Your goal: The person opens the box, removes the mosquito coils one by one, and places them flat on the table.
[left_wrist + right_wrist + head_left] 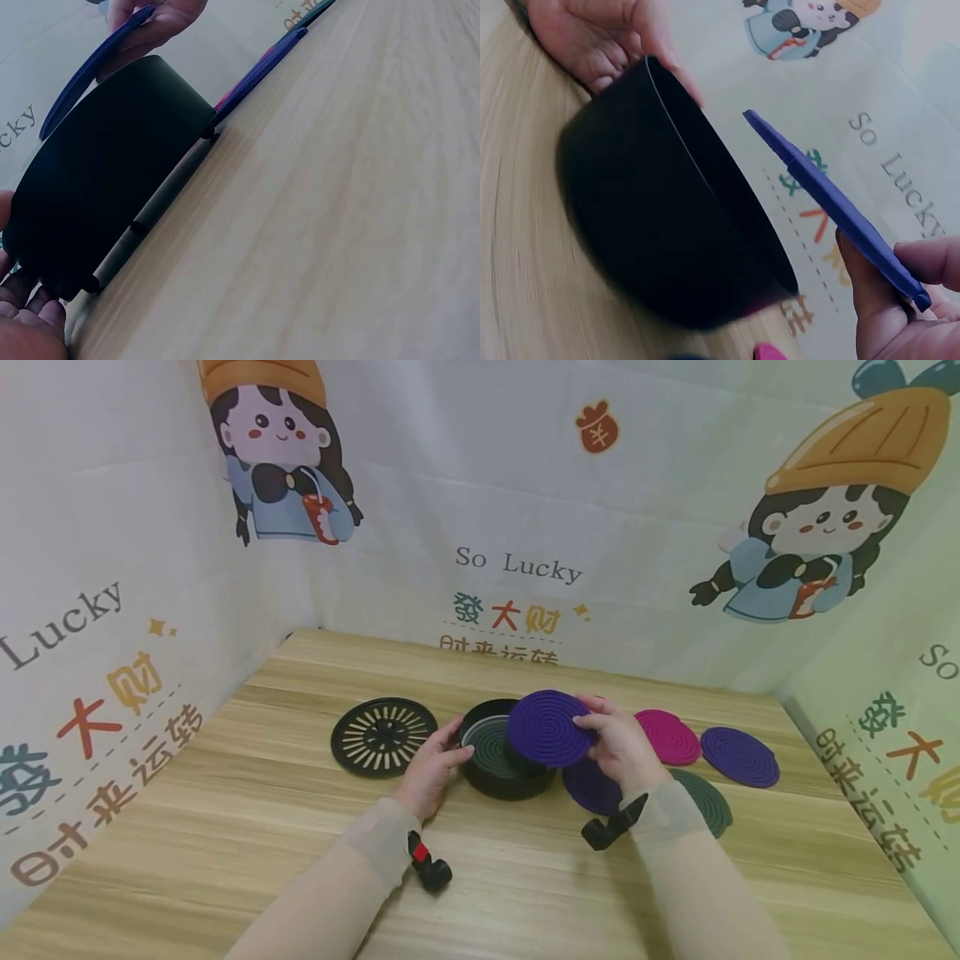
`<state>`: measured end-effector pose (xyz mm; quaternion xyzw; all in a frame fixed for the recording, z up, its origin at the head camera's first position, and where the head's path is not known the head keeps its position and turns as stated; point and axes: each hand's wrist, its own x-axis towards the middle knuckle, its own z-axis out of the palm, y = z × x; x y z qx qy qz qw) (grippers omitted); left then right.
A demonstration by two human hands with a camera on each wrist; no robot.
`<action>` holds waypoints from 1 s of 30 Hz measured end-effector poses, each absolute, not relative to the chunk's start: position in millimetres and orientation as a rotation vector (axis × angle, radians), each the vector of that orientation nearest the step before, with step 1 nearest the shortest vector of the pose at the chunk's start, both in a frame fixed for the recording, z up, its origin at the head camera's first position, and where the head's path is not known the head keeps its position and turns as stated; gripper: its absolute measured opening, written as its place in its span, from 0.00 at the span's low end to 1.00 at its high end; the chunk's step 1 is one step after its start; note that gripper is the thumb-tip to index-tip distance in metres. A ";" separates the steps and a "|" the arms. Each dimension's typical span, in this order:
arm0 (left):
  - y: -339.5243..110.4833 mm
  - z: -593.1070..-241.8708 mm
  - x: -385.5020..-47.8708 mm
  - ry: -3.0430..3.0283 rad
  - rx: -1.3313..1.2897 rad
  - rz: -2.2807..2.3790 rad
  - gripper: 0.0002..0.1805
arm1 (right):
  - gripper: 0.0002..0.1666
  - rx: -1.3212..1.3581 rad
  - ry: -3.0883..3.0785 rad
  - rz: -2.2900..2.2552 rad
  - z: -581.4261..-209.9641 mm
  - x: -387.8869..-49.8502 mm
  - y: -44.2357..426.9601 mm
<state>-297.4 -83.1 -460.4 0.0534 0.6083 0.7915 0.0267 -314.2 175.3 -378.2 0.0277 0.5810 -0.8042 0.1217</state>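
My left hand [431,772] grips the left side of a round black mosquito coil box [510,785], its thumb over the rim and its fingers against the outer wall. Inside the box lies a dark green coil [487,750]. With thumb and fingers, my right hand [621,745] pinches the edge of a purple mosquito coil [550,728], tilted above the box's right part. The right wrist view shows that purple coil [832,206] edge-on, apart from the box wall [652,202]. Small feet hold the box [112,165] just off the table in the left wrist view.
A black slotted lid [384,735] lies left of the box on the wooden table [495,885]. To the right are a pink coil [667,737], a purple coil [740,757], a green coil [707,800] and another purple coil [588,787] partly behind my right hand. Printed cloth surrounds the table.
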 end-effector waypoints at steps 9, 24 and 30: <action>-82.0 -461.2 -296.9 1.902 0.165 2.418 0.34 | 0.20 0.105 1.596 -2.426 -378.2 -298.9 221.3; -80.9 -463.3 -295.0 1.904 0.149 2.401 0.34 | 0.22 0.092 1.395 -2.600 -395.8 -273.8 301.6; -80.6 -463.8 -294.5 1.898 0.146 2.403 0.35 | 0.24 0.102 1.275 -2.664 -406.7 -265.3 336.4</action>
